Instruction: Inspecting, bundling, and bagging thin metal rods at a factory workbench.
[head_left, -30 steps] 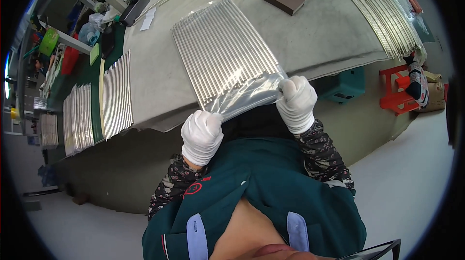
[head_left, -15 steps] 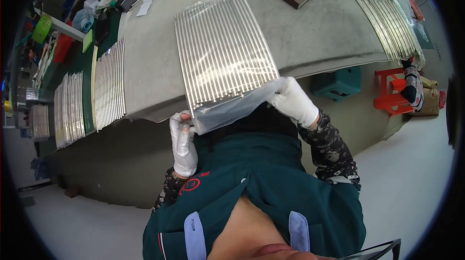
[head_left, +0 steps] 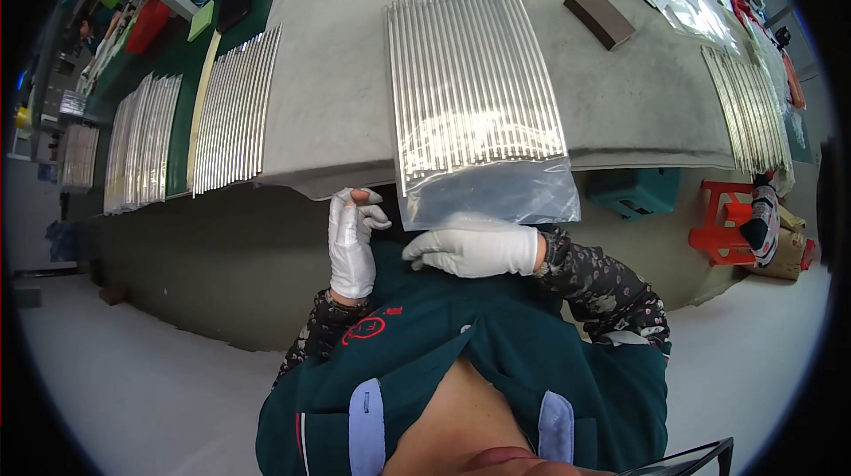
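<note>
A clear plastic bag (head_left: 474, 86) packed with several thin silvery strips lies on the grey table (head_left: 337, 95). Its empty end hangs over the table's front edge. My right hand (head_left: 474, 250), in a white glove, lies along that hanging lower edge and holds it, fingers pointing left. My left hand (head_left: 353, 241), also gloved, is raised upright just left of the bag's lower corner. It is apart from the bag and holds nothing, with loosely curled fingers. My green top fills the lower part of the view.
More rows of silvery strips lie at the left (head_left: 230, 113) and far right (head_left: 749, 108) of the table. A brown block (head_left: 600, 17) sits behind the bag. A teal crate (head_left: 634, 188) and a red stool (head_left: 731, 219) stand below the table's front edge.
My left hand has let go of the bag's lower edge and drawn off to the left. My right hand has slid left along that edge, and the bag hangs further over the table's front.
</note>
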A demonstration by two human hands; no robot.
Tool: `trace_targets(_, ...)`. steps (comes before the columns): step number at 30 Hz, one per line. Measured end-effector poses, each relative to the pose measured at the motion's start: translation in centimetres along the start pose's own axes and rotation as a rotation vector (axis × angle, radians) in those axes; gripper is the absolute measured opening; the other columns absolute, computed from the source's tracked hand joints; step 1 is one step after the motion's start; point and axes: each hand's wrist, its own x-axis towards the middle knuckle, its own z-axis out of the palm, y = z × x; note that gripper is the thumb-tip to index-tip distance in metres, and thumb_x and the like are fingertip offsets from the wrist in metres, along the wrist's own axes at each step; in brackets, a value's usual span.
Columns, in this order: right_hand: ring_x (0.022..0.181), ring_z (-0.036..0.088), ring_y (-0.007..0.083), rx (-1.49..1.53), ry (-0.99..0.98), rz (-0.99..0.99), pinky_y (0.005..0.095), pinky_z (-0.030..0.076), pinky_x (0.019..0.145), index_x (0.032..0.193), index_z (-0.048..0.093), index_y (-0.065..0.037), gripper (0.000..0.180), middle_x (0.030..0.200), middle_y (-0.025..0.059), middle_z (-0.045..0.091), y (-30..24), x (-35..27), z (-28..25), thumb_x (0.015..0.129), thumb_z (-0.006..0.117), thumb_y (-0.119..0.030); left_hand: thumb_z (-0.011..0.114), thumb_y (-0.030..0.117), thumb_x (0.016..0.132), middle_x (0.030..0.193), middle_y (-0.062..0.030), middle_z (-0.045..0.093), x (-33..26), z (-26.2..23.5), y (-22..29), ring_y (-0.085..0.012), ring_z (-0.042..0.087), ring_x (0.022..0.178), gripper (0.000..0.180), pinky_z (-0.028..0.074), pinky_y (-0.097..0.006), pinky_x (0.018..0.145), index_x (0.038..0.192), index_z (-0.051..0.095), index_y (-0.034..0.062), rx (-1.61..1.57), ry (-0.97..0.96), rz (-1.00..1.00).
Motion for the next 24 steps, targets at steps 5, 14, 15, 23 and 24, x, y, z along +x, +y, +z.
trace_targets(5,0.076,0.064,0.0174,0.893,0.494,0.172,0.0254,0.050,0.064,0.107,0.061,-0.005,0.024,0.086,0.0061,0.067,-1.2,5.1,-0.4,0.093,0.043,-0.011,0.035,0.025,0.098,0.094,-0.0076,0.052,0.5,-1.0,-1.3,-0.0108,0.053,0.076,0.026,0.044,-0.024,0.069,0.105,0.045,0.0029,-0.115,0.029,-0.004)
trace_targets(14,0.095,0.060,0.0136,0.682,0.209,0.262,0.0260,0.049,0.075,0.118,0.055,-0.003,0.034,0.115,0.0068,0.060,1.1,2.2,-3.0,0.096,0.046,-0.027,0.038,0.023,0.097,0.094,-0.0069,0.052,1.2,-0.4,-1.1,-0.0119,0.053,0.072,0.025,0.046,-0.025,0.067,0.103,0.048,0.0015,-0.055,-0.022,-0.033)
trace_targets(15,0.094,0.060,0.0134,0.647,0.119,0.216,0.0257,0.048,0.076,0.119,0.054,-0.004,0.034,0.114,0.0071,0.060,2.0,0.8,-2.6,0.096,0.046,-0.027,0.038,0.025,0.097,0.093,-0.0070,0.052,1.3,-0.2,-0.5,-0.0122,0.053,0.072,0.027,0.046,-0.025,0.067,0.101,0.049,0.0013,-0.068,-0.075,-0.053)
trace_targets(23,0.090,0.061,0.0155,0.533,0.193,0.203,0.0255,0.050,0.071,0.120,0.055,-0.003,0.038,0.105,0.0106,0.063,4.1,-2.8,-3.2,0.095,0.047,-0.030,0.036,0.050,0.094,0.098,-0.0146,0.063,3.8,1.2,1.2,-0.0204,0.062,0.080,0.059,0.051,-0.030,0.066,0.112,0.053,-0.0038,-0.295,-0.360,-0.380)
trace_targets(24,0.088,0.061,0.0133,0.628,0.263,0.203,0.0242,0.051,0.066,0.118,0.056,-0.004,0.035,0.103,0.0086,0.064,4.3,-3.8,-2.5,0.094,0.048,-0.028,0.036,0.050,0.094,0.098,-0.0146,0.063,4.2,1.6,1.4,-0.0204,0.062,0.080,0.059,0.051,-0.030,0.066,0.112,0.053,-0.0038,-0.297,-0.366,-0.381)
